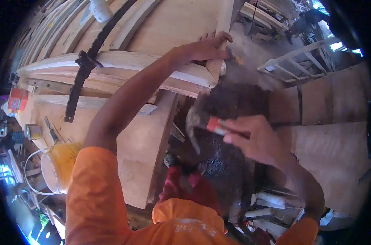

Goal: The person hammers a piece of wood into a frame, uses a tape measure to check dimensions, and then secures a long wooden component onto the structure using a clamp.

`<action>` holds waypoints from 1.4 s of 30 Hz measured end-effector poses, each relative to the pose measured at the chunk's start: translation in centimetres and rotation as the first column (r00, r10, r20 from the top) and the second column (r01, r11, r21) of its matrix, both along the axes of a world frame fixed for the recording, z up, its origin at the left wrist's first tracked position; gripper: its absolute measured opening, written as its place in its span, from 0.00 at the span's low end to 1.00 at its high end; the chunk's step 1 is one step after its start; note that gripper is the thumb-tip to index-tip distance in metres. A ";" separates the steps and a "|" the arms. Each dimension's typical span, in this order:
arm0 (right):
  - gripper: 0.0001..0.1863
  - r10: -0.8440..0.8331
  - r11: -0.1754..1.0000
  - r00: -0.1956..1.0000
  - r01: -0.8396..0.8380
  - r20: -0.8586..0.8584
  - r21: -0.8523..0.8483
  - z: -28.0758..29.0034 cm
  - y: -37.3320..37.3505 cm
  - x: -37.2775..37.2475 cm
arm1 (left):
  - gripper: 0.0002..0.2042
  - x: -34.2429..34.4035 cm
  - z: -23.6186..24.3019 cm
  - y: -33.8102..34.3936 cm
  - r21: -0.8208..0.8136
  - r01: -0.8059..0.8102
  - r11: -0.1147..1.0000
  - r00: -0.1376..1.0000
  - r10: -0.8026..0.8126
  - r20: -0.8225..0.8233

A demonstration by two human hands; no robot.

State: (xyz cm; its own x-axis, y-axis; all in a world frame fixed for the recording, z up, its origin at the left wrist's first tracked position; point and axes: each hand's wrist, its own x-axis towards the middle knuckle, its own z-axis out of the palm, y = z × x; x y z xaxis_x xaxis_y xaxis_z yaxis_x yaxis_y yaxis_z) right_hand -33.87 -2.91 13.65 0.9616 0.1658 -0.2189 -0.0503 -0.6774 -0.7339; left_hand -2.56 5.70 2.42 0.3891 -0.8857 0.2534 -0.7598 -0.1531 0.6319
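Note:
My left hand (206,51) grips the corner of a pale wooden frame (189,75) at upper centre, fingers curled over the side board (222,16). My right hand (253,136) is closed on a hammer (214,124) with a red band on its handle, held over the dark floor right of the workbench; its metal claw head (195,122) is blurred. A dark bar clamp (87,65) lies across the frame's front rail, left of my left forearm. A white cylindrical container (100,10) is among the slats above it.
The plywood workbench (132,167) holds a yellow bucket (54,167), a tin (33,131), tools (50,128) and a red box (18,98). Large boards (324,159) lie at right, a timber frame (287,61) behind them. Offcuts (271,200) are piled lower right.

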 end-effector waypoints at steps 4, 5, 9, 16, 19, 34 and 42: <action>0.18 0.102 0.991 0.994 -0.104 0.033 0.089 -0.8 -0.2 -0.6 | 0.38 0.3 -0.2 -0.2 0.022 0.037 0.999 0.994 -0.034 -0.102; 0.18 0.080 0.993 0.997 -0.080 0.009 0.089 -0.8 -0.2 -0.7 | 0.38 0.3 -0.3 -0.4 0.002 0.085 0.996 0.990 -0.085 -0.109; 0.19 0.016 0.997 1.000 -0.014 -0.024 0.073 -0.3 0.1 -0.2 | 0.38 0.6 -0.7 -1.1 0.037 -0.010 0.999 1.000 0.010 -0.010; 0.19 -0.016 1.000 1.000 0.016 0.012 0.020 1.1 0.3 0.8 | 0.34 0.1 -0.4 -0.5 0.021 -0.010 1.000 1.000 0.011 -0.025; 0.18 0.110 0.992 0.994 -0.109 -0.008 0.068 0.3 0.7 -1.1 | 0.36 0.0 0.0 -0.4 0.029 0.013 0.999 0.999 -0.012 -0.034; 0.15 0.003 1.000 0.999 -0.003 -0.037 0.012 -1.0 -1.6 -0.4 | 0.37 -0.1 0.4 -0.3 0.115 -0.028 0.993 0.999 0.031 -0.020; 0.16 0.172 0.980 0.985 -0.173 0.023 0.095 -2.0 1.4 -2.3 | 0.35 0.6 -0.7 -0.6 0.033 0.037 0.999 0.999 -0.036 -0.030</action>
